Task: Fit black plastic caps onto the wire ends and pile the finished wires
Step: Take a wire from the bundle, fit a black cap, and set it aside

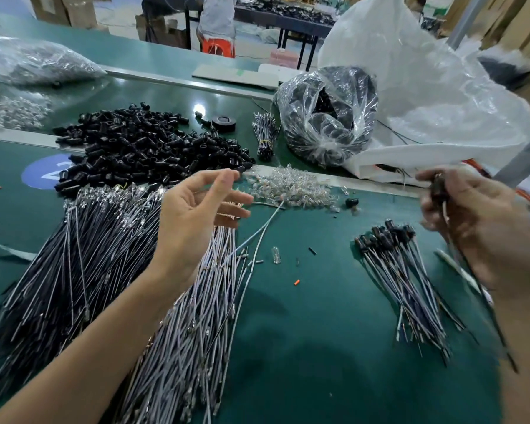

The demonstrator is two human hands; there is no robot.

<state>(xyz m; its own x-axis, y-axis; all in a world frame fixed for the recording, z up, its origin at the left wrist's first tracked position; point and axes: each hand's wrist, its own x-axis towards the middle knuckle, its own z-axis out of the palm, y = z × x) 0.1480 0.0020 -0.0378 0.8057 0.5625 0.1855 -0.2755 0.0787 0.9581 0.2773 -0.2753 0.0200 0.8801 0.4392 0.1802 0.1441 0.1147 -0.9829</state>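
Right hand [471, 228] — one capped wire [438, 188], seemingly.

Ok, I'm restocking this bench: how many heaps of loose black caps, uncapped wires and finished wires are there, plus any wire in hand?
Black cap heap: 1
Uncapped wire heaps: 2, the dark heap and the pale heap
Finished wire pile: 1
Capped wire held in the right hand, blurred: 1
Total: 5

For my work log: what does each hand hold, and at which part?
The right hand pinches one wire at its black cap end, though blurred; the left hand holds nothing.
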